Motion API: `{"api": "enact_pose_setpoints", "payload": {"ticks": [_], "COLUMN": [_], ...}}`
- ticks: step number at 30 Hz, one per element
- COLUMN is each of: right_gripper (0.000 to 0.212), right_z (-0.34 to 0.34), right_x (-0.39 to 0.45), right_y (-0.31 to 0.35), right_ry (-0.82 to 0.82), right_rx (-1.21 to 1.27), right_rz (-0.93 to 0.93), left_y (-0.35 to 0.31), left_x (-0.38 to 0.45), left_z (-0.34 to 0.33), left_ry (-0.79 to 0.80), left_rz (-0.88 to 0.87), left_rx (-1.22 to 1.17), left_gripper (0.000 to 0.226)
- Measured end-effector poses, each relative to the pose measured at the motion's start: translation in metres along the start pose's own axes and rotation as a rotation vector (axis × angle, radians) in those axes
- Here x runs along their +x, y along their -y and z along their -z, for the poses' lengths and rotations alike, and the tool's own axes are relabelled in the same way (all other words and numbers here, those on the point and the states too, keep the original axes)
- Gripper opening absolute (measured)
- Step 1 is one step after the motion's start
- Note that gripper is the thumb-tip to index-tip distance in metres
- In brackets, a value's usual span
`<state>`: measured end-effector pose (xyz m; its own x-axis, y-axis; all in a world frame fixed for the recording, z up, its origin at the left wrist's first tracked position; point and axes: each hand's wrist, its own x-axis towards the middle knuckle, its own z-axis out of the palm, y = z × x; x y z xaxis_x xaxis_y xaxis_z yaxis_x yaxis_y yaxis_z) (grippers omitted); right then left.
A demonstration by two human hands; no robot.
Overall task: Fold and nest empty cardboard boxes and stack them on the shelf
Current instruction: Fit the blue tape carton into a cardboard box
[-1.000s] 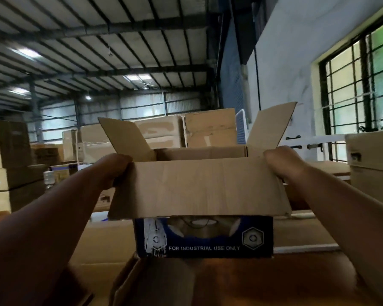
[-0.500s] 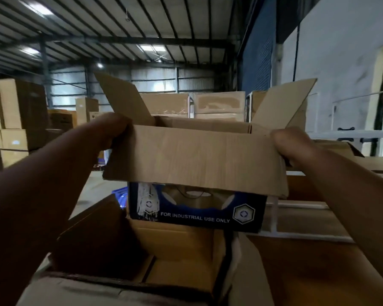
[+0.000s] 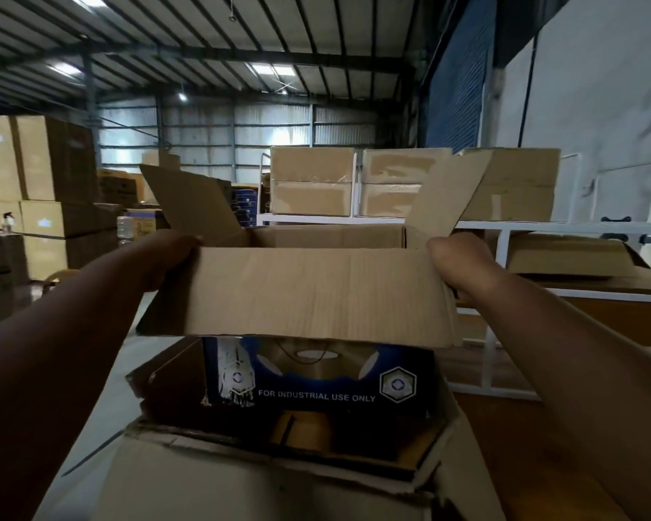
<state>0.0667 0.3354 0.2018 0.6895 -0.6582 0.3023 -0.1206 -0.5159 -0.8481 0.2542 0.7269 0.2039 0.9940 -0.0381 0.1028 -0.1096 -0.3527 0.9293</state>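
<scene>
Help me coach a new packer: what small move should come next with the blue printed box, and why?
Probably lower it straight down. Both hands, left hand and right hand, grip the top edges of the blue printed box, whose base already sits at the mouth of the larger open carton below. Its flaps are open and it looks roughly lined up, so easing it in should nest it.

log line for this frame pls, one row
step: nesting | left hand: grips blue-printed box rim | right hand: grips rim | box: entering larger open carton | flaps: open
</scene>
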Motion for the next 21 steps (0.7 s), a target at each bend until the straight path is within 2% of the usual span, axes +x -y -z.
{"api": "enact_pose_setpoints", "payload": {"ticks": [6, 12, 16, 19, 21], "right_gripper": [0.023, 0.025, 0.029, 0.027, 0.024], "right_z": [-0.039, -0.085, -0.100, -0.109, -0.115], "right_x": [-0.018, -0.031, -0.036, -0.045, -0.052], "right_y": [-0.014, -0.081, -0.116, -0.145, -0.165], "right_ry": [0.136, 0.145, 0.172, 0.271, 0.352], "right_rx": [-0.058, -0.142, -0.251, -0.343, -0.376], "right_rz": [-0.060, -0.157, -0.104, -0.175, -0.292], "left_y": [0.039, 0.096, 0.129, 0.151, 0.162], "left_x": [0.001, -0.002, 0.000, 0.007, 0.005], "left_z": [0.017, -0.012, -0.030, -0.043, -0.056], "left_ry": [0.013, 0.079, 0.087, 0.133, 0.163], "left_rz": [0.107, 0.187, 0.261, 0.263, 0.247], "left_rx": [0.047, 0.128, 0.210, 0.295, 0.319], "left_gripper": [0.030, 0.029, 0.030, 0.029, 0.025]}}
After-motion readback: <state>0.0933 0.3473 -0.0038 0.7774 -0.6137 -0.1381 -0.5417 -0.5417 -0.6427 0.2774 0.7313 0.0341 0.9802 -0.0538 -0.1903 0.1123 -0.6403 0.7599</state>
